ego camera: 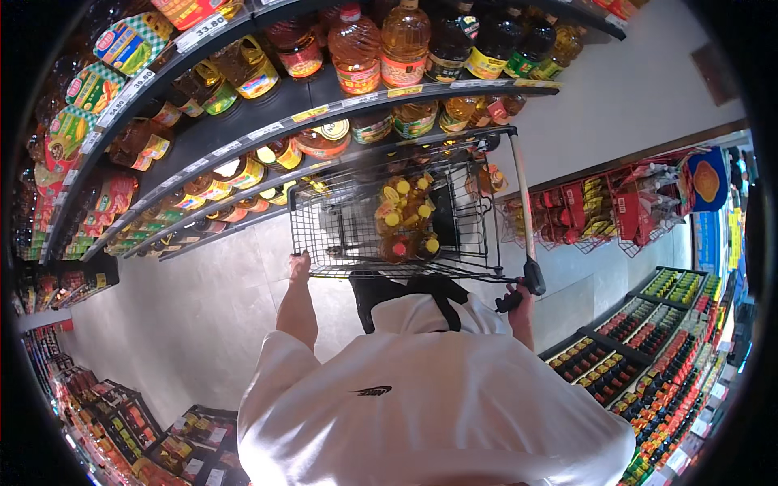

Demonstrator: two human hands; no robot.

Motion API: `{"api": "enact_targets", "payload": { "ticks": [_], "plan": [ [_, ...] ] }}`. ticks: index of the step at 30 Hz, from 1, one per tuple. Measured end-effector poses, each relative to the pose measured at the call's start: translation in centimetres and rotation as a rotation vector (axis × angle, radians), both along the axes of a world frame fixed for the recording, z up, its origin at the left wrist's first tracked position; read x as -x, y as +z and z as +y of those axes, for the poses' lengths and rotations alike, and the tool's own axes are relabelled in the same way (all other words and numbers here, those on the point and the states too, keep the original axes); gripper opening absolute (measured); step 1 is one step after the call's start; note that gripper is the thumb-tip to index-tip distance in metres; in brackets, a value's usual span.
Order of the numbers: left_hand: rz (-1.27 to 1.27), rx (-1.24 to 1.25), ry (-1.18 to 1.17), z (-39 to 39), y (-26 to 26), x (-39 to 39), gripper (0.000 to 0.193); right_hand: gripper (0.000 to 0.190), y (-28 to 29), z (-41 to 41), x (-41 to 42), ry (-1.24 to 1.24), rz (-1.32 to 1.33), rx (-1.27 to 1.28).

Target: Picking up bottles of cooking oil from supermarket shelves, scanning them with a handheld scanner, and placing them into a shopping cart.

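Observation:
A wire shopping cart (340,243) stands sideways before me, alongside the oil shelves. My left hand (299,265) is closed on the near left corner of its basket rim. At the right end of the cart, my right hand (521,304) grips by the end of the handle, beside a black plastic fitting (533,276); its fingers are partly hidden. Several bottles of cooking oil (398,206) with yellow caps are grouped inside the basket, and a bottle with a red cap (399,249) is among them at the near side.
Curved-looking shelves (340,109) of large oil bottles and price tags run along the top and left. Red wire racks (626,212) hang beyond the cart handle. Tiered displays of bottles (614,346) stand at the lower right, and crates of packed goods (197,437) at the lower left.

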State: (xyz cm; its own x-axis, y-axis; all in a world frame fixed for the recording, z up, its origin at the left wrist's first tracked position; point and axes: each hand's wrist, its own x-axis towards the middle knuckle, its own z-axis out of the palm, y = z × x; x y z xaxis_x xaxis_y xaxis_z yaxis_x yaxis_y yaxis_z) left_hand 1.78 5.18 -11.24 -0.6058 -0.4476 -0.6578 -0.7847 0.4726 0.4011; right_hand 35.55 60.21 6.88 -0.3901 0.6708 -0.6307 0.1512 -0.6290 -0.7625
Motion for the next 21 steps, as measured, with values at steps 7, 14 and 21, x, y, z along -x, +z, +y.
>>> {"api": "enact_targets", "payload": {
  "ticks": [7, 14, 21],
  "plan": [
    [0.018, -0.047, 0.064, 3.7, -1.6, -1.4, 0.051, 0.038, 0.8, 4.4, 0.9, 0.131, -0.069, -0.035],
    [0.208, -0.146, -0.158, 4.6, -6.9, -2.8, 0.041, 0.04, 0.3, 8.2, 0.3, 0.136, 0.029, -0.068],
    [0.22, 0.04, -0.355, 9.2, -6.4, -3.1, 0.034, 0.036, -0.4, 12.3, 0.9, 0.045, 0.067, -0.036]
  ]
}}
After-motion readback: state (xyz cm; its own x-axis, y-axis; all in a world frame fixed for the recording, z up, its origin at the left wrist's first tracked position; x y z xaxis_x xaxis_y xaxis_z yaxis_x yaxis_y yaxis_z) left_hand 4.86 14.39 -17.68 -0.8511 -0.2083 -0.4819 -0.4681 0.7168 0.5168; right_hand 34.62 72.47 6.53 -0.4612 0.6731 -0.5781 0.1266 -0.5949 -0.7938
